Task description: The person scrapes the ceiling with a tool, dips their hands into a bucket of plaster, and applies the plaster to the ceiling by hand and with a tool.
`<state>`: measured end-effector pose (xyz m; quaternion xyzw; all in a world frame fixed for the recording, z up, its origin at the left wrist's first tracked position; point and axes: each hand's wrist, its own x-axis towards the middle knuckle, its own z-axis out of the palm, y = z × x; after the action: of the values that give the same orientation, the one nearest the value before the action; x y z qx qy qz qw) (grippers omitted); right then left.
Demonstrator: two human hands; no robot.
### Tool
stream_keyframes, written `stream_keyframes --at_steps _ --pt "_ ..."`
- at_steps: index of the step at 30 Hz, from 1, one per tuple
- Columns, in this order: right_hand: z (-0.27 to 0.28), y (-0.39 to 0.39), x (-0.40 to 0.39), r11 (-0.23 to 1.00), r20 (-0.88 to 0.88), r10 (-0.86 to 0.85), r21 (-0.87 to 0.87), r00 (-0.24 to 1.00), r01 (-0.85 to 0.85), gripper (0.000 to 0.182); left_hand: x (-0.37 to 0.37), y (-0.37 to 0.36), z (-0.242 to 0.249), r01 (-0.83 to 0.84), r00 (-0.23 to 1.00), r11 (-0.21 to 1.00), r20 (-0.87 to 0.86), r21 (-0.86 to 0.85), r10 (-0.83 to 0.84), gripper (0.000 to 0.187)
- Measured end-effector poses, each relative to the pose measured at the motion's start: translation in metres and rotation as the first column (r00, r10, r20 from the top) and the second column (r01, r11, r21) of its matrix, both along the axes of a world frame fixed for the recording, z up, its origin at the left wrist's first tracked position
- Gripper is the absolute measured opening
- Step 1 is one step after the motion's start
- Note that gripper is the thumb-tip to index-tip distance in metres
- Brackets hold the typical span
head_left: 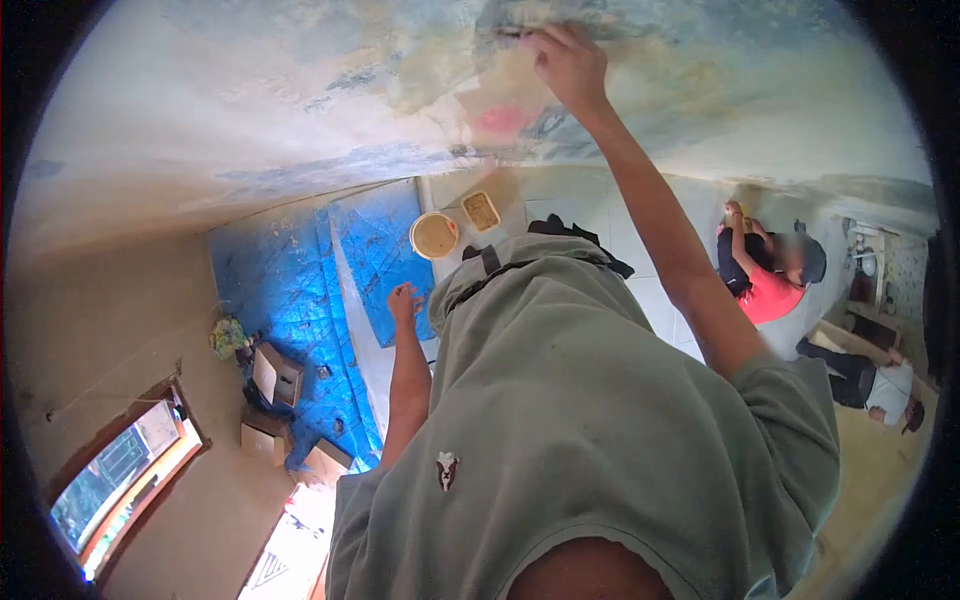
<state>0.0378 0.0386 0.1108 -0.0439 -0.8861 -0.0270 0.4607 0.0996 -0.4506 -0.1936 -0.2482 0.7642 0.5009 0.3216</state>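
Observation:
My right hand (pixel 572 68) is raised to the wall (pixel 420 85), its fingers pinched around a thin dark tool (pixel 510 33). The tool's tip is right at the painted surface, and its exact kind is too blurred to make out. Patches of grey-blue, ochre and cream cover the wall there, with a pink spot (pixel 502 121) below the hand. Down at my left side hangs my left hand (pixel 405 302), fingers loosely bent and apart, holding nothing. Near it on the floor stand a round bucket (pixel 434 236) with tan contents and a square tub (pixel 481 211) of similar stuff.
A stained blue tarp (pixel 275 290) covers the floor on the left, with cardboard boxes (pixel 265 440) on it. To the right, a person in a red shirt (pixel 768 300) crouches by the wall; another person in white (pixel 890 390) is farther back. A window (pixel 125 470) is at lower left.

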Motion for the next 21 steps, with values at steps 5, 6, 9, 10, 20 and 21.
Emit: stream_keyframes --at_steps 5,6,9,10,20,21 --pt "0.029 0.013 0.005 0.981 -0.069 -0.141 -0.143 0.988 0.130 0.019 0.005 0.015 0.003 0.039 0.999 0.999 -0.025 0.013 -0.039 0.028" --pt "0.011 0.017 0.009 0.986 -0.073 -0.112 -0.131 0.991 0.102 0.029 0.004 0.017 0.003 0.044 0.999 0.999 -0.017 0.017 -0.044 0.028" --pt "-0.023 0.008 0.009 0.996 0.032 -0.079 -0.048 0.996 0.081 0.025 -0.005 0.027 0.002 0.059 0.998 0.998 0.010 -0.001 -0.059 0.029" --pt "-0.024 0.005 0.007 0.997 0.023 -0.031 -0.069 0.999 0.032 0.022 -0.007 0.030 0.002 0.044 0.999 0.999 -0.027 0.017 -0.043 0.029" --pt "-0.056 0.011 0.003 0.991 -0.008 -0.038 -0.132 0.999 0.037 0.017 -0.019 0.020 0.007 0.160 0.983 0.987 -0.091 -0.019 -0.161 0.030" --pt "-0.058 0.004 0.006 0.987 0.047 0.006 -0.162 0.999 0.002 0.018 -0.018 0.016 0.008 0.158 0.983 0.987 -0.087 -0.020 -0.160 0.030"
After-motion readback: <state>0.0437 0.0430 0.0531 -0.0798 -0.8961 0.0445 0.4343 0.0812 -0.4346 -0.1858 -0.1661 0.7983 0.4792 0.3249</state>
